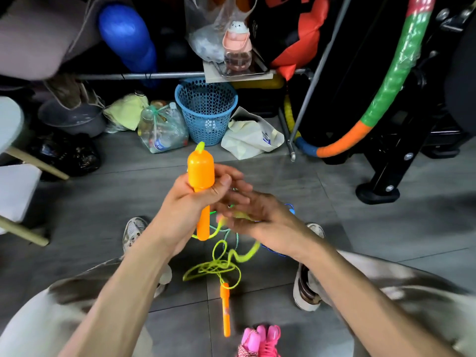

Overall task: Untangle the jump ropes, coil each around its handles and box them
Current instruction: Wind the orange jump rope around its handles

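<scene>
Two handles: one orange handle [201,176] is clenched upright in the left hand [190,202]; its twin [226,309] lies on the floor below. Right hand [260,222] blurred, apparently loose at the yellow rope [219,264]. Step judged: coiling; next, rope wound round.

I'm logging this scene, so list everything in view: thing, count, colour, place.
orange handle: 1, orange, upright in the left hand
second orange handle: 1, orange, lying on the floor near the bottom centre
yellow-green rope: 1, yellow-green, tangled on the floor between the shoes
pink jump rope: 1, pink, coiled at the bottom edge
blue rope: 1, blue, mostly hidden behind the right hand
basket: 1, blue, on the floor at the back
bag of bottles: 1, clear, left of the basket
hoop: 1, green, orange, blue and pink, right
shoes: 2, pale, on the floor
left hand: 1, gripping the handle
right hand: 1, blurred, fingers at the rope
</scene>
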Demonstrator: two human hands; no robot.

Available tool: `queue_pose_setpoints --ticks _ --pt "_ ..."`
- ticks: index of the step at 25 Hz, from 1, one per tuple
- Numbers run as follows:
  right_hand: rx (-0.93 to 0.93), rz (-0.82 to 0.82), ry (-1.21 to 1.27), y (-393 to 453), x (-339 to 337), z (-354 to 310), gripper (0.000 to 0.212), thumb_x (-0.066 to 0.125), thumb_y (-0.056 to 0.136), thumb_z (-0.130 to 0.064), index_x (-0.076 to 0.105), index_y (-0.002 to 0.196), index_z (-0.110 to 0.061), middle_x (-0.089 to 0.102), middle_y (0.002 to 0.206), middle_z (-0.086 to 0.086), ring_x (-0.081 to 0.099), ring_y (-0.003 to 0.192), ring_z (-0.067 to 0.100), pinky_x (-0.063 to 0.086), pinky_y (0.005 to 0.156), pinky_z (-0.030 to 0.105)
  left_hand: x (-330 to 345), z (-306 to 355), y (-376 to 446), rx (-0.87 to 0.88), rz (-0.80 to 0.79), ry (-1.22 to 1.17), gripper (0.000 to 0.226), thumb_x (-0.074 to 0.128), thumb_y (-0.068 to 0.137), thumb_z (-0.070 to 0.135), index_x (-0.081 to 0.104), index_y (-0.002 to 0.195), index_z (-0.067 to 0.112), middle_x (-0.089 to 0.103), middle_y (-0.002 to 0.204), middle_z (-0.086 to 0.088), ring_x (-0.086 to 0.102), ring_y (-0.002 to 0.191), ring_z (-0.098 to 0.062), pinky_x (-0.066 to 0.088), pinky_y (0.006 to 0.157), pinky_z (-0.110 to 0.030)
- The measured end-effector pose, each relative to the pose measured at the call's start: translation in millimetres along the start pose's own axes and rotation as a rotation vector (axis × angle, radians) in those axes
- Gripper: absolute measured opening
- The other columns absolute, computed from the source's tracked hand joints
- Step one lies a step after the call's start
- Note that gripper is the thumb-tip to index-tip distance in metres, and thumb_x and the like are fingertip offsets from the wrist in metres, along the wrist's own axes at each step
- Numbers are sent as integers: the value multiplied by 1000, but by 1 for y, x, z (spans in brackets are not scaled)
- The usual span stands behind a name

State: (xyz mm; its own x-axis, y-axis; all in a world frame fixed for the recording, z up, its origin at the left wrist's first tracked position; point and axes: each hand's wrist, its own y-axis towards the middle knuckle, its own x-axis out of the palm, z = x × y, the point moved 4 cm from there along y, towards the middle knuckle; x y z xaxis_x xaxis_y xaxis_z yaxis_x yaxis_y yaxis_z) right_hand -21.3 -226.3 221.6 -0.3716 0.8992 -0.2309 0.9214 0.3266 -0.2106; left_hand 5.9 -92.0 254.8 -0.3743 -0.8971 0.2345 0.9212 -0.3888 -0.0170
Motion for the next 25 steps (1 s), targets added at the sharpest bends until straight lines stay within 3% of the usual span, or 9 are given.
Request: queue_pose_setpoints --ticks 3,5,7,10,13,15,18,21,25 --pt "36 120 299 2 -7 -5 22 57 94 -1 68 88 -18 67 70 12 54 49 15 54 60 35 -7 -1 2 -44 96 3 18 60 88 15 65 101 3 71 104 -16 70 88 -30 56 61 -32" --pt "102 250 273 2 -23 1 23 55 93 1 67 82 -16 54 53 2 45 43 13 49 48 31 -16 -2 2 -110 138 77 14 61 88 17 66 94 5 72 94 -13 68 77 -26 49 50 -28" --pt "86 271 158 4 -27 3 25 61 88 2 65 96 -21 60 67 -1 52 55 13 49 52 32 -16 -6 -1 -202 -1 194 9 66 83 21 68 83 12 67 79 -14 60 57 -25 37 42 -21" --pt "-37 147 19 8 -10 6 71 76 72 -6 48 129 -39 57 122 -14 60 93 14 51 73 32 -6 -11 -11 -295 -330 335 18 69 77 34 68 73 16 58 63 -13 44 49 -25 31 42 -23" --pt "-76 -25 115 9 7 8 41 63 72 -11 63 110 -26 66 102 -8 58 78 20 47 67 33 4 -9 -18 -246 -472 485 21 73 75 37 71 72 16 57 56 -5 45 44 -18 34 40 -20" --pt "38 -124 2 7 15 12 6 60 84 -17 67 85 -16 67 76 -4 52 57 6 44 58 23 4 -2 -15 -115 -340 396 24 79 68 44 71 68 21 60 55 -2 43 41 -11 31 39 -17" --pt "192 -154 -526 7 14 33 30 48 98 -32 59 72 -24 62 69 -6 51 56 3 38 56 22 -21 6 -6 -35 29 11 41 81 60 55 64 61 18 53 53 -2 40 40 -10 31 40 -18" --pt "166 -48 -114 7 6 26 30 45 103 -26 56 77 -17 63 73 8 57 54 15 43 46 24 -40 -3 0 -157 211 84 27 69 75 41 68 70 15 67 69 -6 57 56 -19 42 56 -29" --pt "-15 120 609 3 -21 -13 28 51 90 -34 52 83 -6 64 73 17 62 49 24 51 45 29 -7 -28 -6 -292 -123 226 34 67 79 30 69 96 0 73 95 -13 67 91 -26 49 92 -38"
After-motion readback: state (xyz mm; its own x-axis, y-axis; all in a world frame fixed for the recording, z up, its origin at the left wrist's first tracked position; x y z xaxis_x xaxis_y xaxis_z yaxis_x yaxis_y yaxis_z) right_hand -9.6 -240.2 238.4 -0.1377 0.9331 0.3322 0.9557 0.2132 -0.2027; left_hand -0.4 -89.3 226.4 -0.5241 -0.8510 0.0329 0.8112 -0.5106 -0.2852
